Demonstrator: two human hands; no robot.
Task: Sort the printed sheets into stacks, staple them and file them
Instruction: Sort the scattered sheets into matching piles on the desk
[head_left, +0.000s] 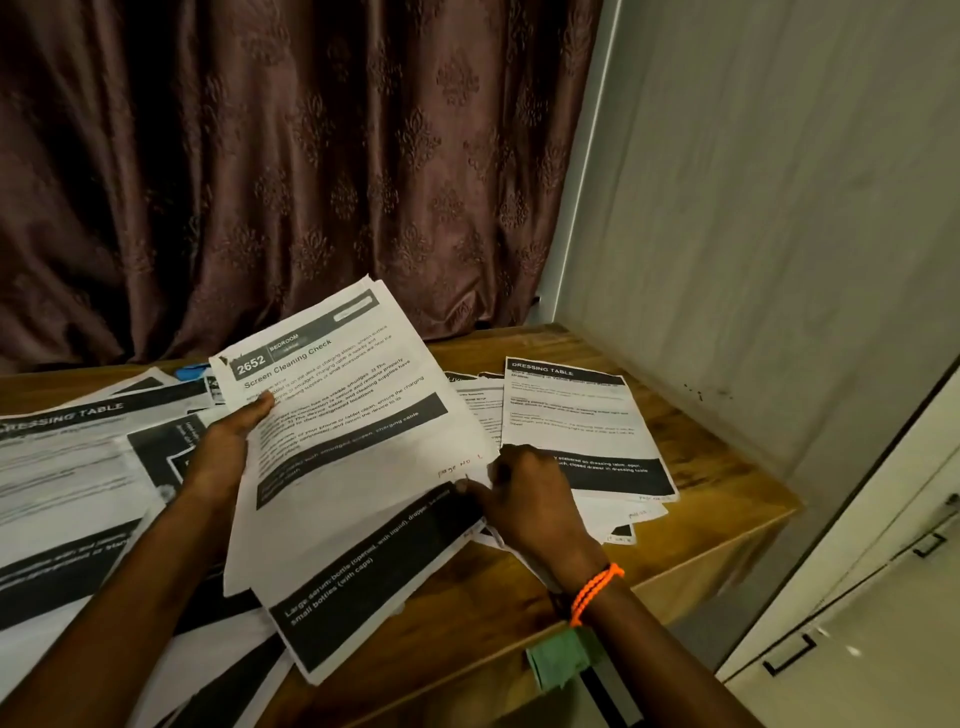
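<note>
Mid-sorting: white printed "Screen Cleaning Check" sheet (332, 415) raised over the wooden table (675, 467), left hand (223, 447) gripping its edge, right hand (524, 499) pinching its lower corner; next, probably matching it to a stack.

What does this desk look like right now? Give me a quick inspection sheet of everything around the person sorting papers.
Surface: wooden table, largely covered in paper.
Job's things: held sheets, top one headed "Screen Cleaning Check"; right stack headed "Dressing Table"; loose sheets spread at left. No stapler seen.
Clutter: small blue object behind the papers; green paper scrap at the table's front edge.
Hands: left hand grips the held sheets' left edge; right hand pinches their lower right corner, orange wristband on it.
Cables: nothing seen.
Surroundings: brown curtain behind, cupboard at right.
</note>
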